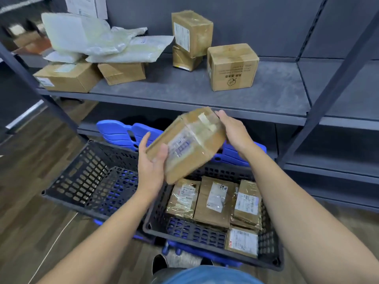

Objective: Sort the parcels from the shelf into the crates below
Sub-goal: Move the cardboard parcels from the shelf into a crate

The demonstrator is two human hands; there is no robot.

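I hold the taped cardboard parcel [185, 144] tilted in the air just above the far-left corner of the black crate [155, 222]. My left hand [152, 167] grips its near end with the thumb on the label face, and my right hand [231, 130] clasps its far upper corner.

The tape looks slick. If either grip loosens, I judge the parcel would drop onto the packets [215, 201] lying in that crate, or clip the rim and tumble into the second crate [86, 177] to its left.

The label is blurred, so I cannot read it. I cannot see how far my right fingers wrap behind the parcel. Cardboard boxes [232, 67] and poly mailers [98, 37] wait on the shelf [184, 91] above and behind that crate.
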